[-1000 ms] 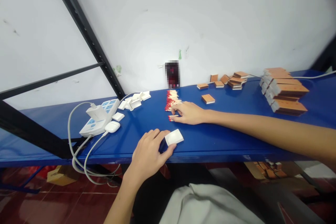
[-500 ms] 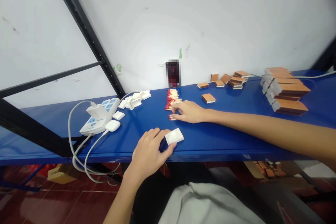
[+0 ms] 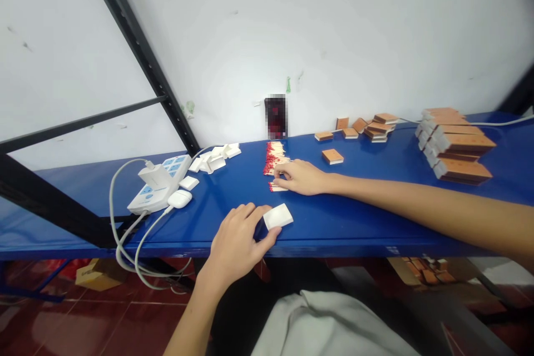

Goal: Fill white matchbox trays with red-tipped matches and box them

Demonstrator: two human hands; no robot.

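One tray (image 3: 278, 216) is pinched in the left hand (image 3: 238, 239), between thumb and fingers. At the tray's one o'clock, the right hand (image 3: 303, 177) curls at the matches (image 3: 275, 157); whether it pinches any, I cannot tell. Boxes (image 3: 463, 142) stand stacked at two o'clock.

A white tray (image 3: 278, 216) lies skewed between the left hand's (image 3: 236, 243) thumb and fingers. Beyond it, a few matches (image 3: 273, 187) lie side by side at the right hand's (image 3: 302, 177) fingertips, red heads leftward; just behind spreads a larger, pale-sticked match pile (image 3: 274, 156).
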